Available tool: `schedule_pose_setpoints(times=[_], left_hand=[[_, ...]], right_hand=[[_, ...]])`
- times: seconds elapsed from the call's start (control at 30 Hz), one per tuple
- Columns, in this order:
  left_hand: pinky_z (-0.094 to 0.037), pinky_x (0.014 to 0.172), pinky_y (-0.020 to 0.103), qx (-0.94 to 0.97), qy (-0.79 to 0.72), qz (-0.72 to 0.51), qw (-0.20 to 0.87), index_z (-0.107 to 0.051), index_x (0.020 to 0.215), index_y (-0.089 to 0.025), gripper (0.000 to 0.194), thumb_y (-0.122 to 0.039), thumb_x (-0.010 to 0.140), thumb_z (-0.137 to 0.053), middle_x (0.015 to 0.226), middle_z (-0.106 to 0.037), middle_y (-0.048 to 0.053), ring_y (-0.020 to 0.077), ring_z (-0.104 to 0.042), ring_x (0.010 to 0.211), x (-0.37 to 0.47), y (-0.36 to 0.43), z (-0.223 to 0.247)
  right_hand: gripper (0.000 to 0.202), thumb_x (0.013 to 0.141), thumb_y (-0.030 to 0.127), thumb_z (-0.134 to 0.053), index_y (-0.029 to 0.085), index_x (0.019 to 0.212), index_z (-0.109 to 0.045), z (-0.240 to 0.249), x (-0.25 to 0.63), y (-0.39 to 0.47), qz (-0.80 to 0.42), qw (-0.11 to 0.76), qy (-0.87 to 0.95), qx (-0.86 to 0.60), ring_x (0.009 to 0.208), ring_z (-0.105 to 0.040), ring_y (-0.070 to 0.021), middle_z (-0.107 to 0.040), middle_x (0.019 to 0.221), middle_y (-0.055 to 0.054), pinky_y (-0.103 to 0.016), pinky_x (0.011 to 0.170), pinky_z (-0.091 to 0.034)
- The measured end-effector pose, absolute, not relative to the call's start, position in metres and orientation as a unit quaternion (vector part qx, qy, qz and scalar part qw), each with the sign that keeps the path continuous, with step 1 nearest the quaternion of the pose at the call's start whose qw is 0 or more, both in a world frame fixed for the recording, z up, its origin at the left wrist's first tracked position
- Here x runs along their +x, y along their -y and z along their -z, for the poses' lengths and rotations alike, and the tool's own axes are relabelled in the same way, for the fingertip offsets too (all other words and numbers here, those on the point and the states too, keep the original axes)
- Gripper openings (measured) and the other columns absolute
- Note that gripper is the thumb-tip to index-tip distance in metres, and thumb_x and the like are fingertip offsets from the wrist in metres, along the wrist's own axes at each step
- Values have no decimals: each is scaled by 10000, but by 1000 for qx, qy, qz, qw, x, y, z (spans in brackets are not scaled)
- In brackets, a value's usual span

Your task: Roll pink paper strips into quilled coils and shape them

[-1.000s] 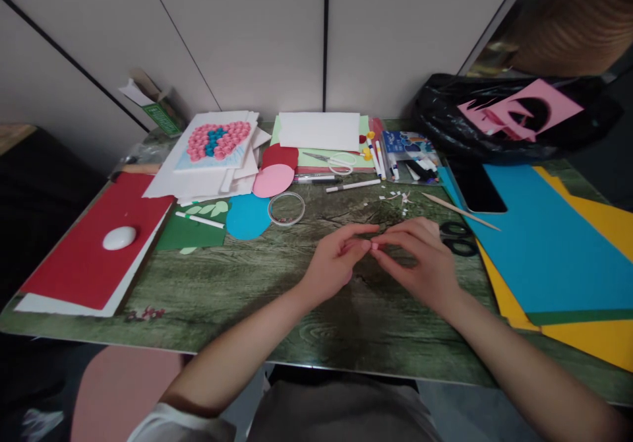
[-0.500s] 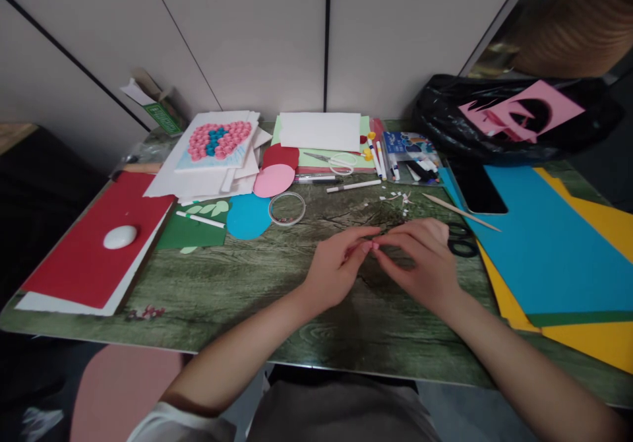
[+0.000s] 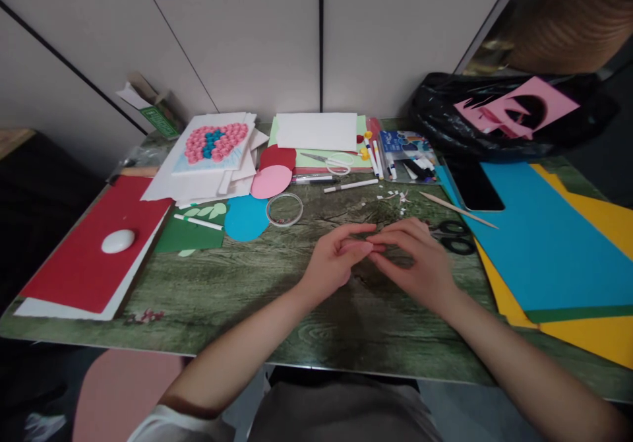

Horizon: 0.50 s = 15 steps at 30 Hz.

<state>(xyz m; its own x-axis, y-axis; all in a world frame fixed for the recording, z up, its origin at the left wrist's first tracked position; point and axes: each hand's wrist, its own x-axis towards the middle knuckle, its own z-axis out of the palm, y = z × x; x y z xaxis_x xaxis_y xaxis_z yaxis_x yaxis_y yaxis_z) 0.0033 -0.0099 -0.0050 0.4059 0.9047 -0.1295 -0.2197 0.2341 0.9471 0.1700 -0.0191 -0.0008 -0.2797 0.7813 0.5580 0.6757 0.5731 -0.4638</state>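
Note:
Above the middle of the green wood-grain table (image 3: 237,297), both hands meet fingertip to fingertip. My left hand (image 3: 331,257) has its fingers pinched on something small and pinkish, mostly hidden between them. My right hand (image 3: 420,264) touches the same spot with its thumb and fingertips pressed together. Black-handled scissors (image 3: 457,245) lie just right of my right hand, their blades partly hidden behind it. Beyond the hands are small white paper scraps (image 3: 403,210) and a wooden stick (image 3: 459,211). A clear round ring of tape (image 3: 300,211) rests to the upper left of my left hand.
Red paper (image 3: 74,257) bearing a white oval object (image 3: 117,241) lies left. A pink and blue flower picture (image 3: 190,158) tops white sheets. Blue paper (image 3: 554,251), a black phone (image 3: 477,185) and a black plastic bag (image 3: 430,109) are right. White-handled scissors (image 3: 339,170) lie behind.
My fingertips have shifted slightly against each other, and my right hand has moved a little left, showing more of the black scissors. The whole view has shifted slightly.

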Motion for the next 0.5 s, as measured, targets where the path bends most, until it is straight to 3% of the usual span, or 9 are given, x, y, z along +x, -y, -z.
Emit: schedule_pose_setpoints(times=[0.2, 0.4, 0.5], left_hand=[[-441, 932, 379, 480, -324, -411, 704, -543, 1185, -214, 375, -307, 823, -573, 949, -712, 65, 216, -639, 990, 4, 10, 6], [-471, 863, 358, 565, -376, -403, 614, -558, 1189, -247, 346, -322, 855, -512, 961, -689, 41, 203, -627, 936, 2, 13, 4], [-487, 841, 365, 594, -403, -400, 570, -577, 1172, -275, 325, -329, 865, -485, 1013, -670, 35, 224, -594, 1009, 3, 16, 1]], right_hand=[[48, 778, 230, -628, 240, 825, -627, -2, 168, 19, -129, 411, 778, -457, 769, -555, -171, -621, 795, -15, -349, 712, -422], [48, 775, 248, -634, 241, 821, -646, 0, 170, 18, -86, 401, 782, -469, 755, -565, -173, -632, 773, -11, -360, 727, -402], [60, 777, 250, -630, 245, 835, -644, 4, 170, 19, -54, 396, 783, -476, 764, -561, -174, -634, 769, -7, -352, 720, -394]])
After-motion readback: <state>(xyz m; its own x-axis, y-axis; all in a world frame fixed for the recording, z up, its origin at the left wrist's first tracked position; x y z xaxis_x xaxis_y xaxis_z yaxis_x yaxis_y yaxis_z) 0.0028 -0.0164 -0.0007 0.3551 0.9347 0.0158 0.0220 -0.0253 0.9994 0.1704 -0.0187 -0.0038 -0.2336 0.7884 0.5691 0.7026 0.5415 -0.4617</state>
